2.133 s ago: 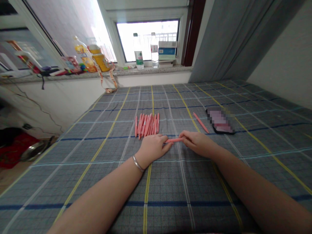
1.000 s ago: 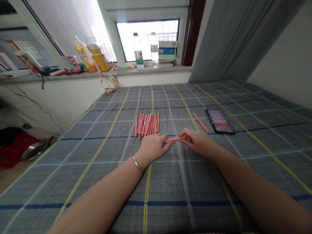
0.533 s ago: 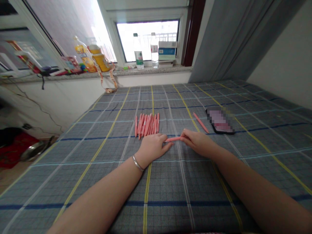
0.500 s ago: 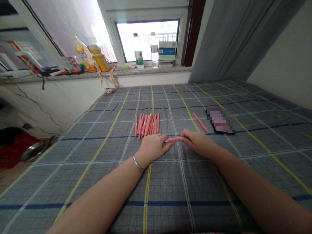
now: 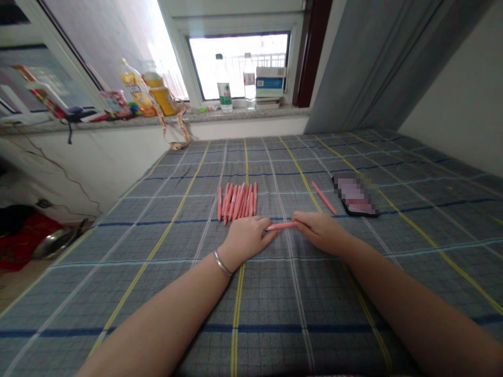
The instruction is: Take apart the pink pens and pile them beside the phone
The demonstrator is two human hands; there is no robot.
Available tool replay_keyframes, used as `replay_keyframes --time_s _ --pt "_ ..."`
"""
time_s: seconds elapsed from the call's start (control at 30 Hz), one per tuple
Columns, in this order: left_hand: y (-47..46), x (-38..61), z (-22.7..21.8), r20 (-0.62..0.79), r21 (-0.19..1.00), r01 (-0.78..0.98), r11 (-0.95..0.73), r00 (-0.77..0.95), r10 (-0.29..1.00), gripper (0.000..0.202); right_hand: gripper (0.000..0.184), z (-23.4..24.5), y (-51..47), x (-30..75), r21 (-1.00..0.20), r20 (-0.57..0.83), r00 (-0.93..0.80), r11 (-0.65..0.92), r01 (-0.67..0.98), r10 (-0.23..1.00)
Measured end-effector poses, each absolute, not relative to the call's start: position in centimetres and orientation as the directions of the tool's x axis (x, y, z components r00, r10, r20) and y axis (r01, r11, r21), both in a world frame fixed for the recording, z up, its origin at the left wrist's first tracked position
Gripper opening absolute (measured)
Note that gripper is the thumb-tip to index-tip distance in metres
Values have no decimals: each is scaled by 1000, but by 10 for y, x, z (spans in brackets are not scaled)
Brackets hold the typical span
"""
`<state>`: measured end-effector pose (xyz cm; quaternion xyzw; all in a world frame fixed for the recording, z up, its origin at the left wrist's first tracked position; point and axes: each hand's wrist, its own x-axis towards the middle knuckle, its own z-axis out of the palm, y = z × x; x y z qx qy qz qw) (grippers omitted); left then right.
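Observation:
A pink pen (image 5: pixel 282 225) lies level between my two hands, just above or on the plaid cloth. My left hand (image 5: pixel 245 238), with a silver bangle at the wrist, closes its fingers on the pen's left end. The pen's right end is pinched by my right hand (image 5: pixel 318 230). Just beyond my left hand lies a row of several pink pens (image 5: pixel 238 201), side by side and pointing away from me. One more pink pen (image 5: pixel 324 198) lies slanted on the cloth beyond my right hand.
A phone (image 5: pixel 356 196) with a blurred screen lies to the right on the plaid cloth (image 5: pixel 271 303). On the windowsill (image 5: pixel 204 116) at the back stand bottles (image 5: pixel 223 86), a yellow flask (image 5: pixel 163 97) with a hanging strap, and boxes (image 5: pixel 270 84).
My right hand has shifted very slightly, its fingers closing a little lower around the pen's end. The left hand and the laid-out pens look the same.

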<state>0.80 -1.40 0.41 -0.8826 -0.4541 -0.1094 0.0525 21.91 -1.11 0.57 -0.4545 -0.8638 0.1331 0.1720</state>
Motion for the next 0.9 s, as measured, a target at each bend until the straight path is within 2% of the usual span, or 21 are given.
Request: replay_keyframes --time_s 0.27,0.47,0.67,0.9 --pt "-14 8 4 217 19 807 -590 573 791 39 35 2 -9 219 -401 118 -524 523 752 843" --pt "-14 8 3 204 49 825 -563 543 814 42 27 6 -13 220 -461 139 -490 494 737 860" --pt "-13 7 1 214 32 811 -584 565 797 41 27 4 -11 221 -366 158 -540 557 746 827" --pt "-14 8 3 223 11 802 -598 581 783 40 40 -4 -7 220 -361 176 -574 595 718 800"
